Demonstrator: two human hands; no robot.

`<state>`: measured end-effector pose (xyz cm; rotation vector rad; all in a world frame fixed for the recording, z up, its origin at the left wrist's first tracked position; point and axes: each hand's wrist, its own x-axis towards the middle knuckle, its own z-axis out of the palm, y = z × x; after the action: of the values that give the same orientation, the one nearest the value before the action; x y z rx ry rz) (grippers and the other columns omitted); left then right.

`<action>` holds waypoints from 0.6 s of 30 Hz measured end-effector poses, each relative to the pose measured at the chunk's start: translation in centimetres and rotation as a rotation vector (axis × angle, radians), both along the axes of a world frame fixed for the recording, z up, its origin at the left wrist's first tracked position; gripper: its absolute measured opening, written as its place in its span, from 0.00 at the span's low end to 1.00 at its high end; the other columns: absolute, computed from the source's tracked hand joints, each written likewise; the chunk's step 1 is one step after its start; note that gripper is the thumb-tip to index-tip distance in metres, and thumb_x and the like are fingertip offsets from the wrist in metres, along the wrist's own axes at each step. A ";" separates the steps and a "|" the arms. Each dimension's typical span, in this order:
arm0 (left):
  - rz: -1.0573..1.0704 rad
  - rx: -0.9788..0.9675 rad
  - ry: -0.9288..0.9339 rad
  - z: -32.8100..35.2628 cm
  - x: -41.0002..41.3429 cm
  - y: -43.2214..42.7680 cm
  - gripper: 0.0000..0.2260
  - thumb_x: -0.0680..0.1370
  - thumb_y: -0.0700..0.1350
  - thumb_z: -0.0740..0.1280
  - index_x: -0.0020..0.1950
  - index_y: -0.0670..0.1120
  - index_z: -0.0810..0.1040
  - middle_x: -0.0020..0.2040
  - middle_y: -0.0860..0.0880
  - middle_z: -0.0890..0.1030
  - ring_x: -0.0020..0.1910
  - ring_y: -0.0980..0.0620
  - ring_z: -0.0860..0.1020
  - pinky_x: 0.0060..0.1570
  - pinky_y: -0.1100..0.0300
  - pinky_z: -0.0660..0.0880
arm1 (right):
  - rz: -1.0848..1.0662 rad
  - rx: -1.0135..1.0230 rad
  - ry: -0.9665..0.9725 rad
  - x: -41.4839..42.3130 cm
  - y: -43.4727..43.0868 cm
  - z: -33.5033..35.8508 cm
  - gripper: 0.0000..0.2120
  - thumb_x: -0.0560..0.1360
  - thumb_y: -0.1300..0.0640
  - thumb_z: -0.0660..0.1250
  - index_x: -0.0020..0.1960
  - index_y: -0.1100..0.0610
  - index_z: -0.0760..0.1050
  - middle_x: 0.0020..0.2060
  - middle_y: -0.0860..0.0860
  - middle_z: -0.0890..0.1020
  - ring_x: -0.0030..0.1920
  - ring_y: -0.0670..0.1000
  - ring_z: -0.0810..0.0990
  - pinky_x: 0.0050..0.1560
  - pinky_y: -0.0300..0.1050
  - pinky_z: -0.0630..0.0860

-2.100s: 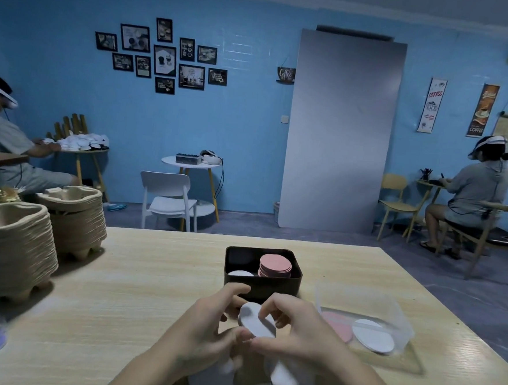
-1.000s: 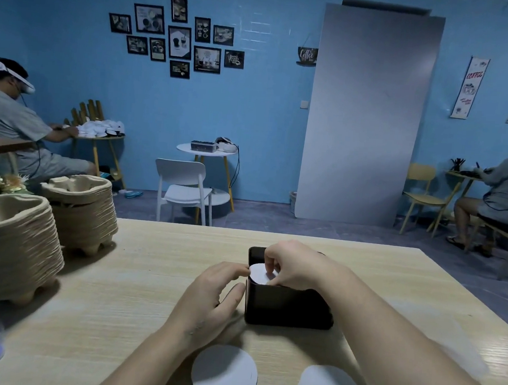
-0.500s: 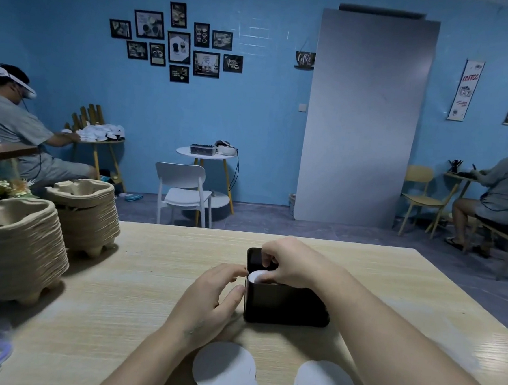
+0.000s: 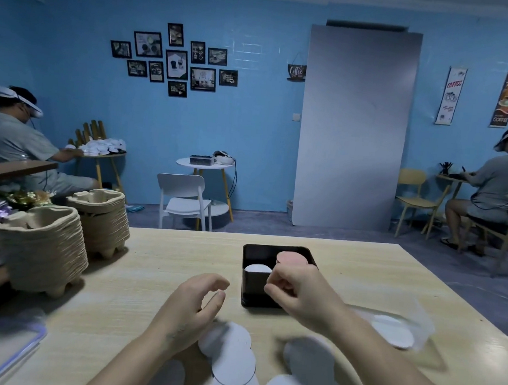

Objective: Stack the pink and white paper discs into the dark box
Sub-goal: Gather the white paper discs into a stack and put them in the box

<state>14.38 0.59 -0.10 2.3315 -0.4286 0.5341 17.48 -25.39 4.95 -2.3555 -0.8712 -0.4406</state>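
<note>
The dark box stands at the middle of the wooden table. Inside it, a stack of white discs sits on the left and a taller stack of pink discs on the right. My right hand hovers just in front of the box, its fingers curled in and holding nothing. To the left of the box is my left hand, above the table with loosely arched fingers and nothing in it. Loose white discs lie near the table's front edge, partly blurred.
A clear plastic container holding a white disc sits right of the box. Two stacks of pulp trays stand at the left, with flowers behind. A clear lid lies front left. Other people sit at far tables.
My right hand has let go of the white disc, which now lies on the white stack in the box, and has drawn back toward me. The left hand stayed beside the box.
</note>
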 end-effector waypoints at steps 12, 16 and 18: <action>-0.055 0.171 0.197 -1.8 -3.4 0.9 0.18 0.72 0.54 0.65 0.62 0.61 0.74 0.56 0.64 0.78 0.57 0.63 0.75 0.58 0.56 0.75 | 0.089 0.022 0.164 -3.8 1.3 -6.3 0.13 0.71 0.40 0.72 0.52 0.45 0.78 0.48 0.39 0.80 0.54 0.41 0.77 0.55 0.43 0.77; -0.060 0.203 0.231 -2.0 -2.8 1.0 0.23 0.65 0.53 0.62 0.61 0.61 0.74 0.55 0.64 0.78 0.57 0.63 0.74 0.57 0.55 0.75 | 0.176 -0.144 0.216 -3.9 1.4 -5.9 0.23 0.66 0.34 0.75 0.56 0.42 0.76 0.54 0.37 0.78 0.60 0.40 0.73 0.61 0.42 0.74; -0.061 0.206 0.229 -2.1 -2.6 1.1 0.24 0.65 0.52 0.63 0.61 0.62 0.74 0.56 0.64 0.78 0.57 0.64 0.73 0.58 0.56 0.74 | 0.201 -0.206 0.212 -3.9 1.7 -5.9 0.25 0.65 0.33 0.75 0.56 0.43 0.76 0.57 0.36 0.77 0.62 0.40 0.72 0.63 0.44 0.73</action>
<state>11.81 1.72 -2.22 2.5311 -0.4623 0.1969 13.54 -23.73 -0.92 -2.4106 -1.0792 -0.0190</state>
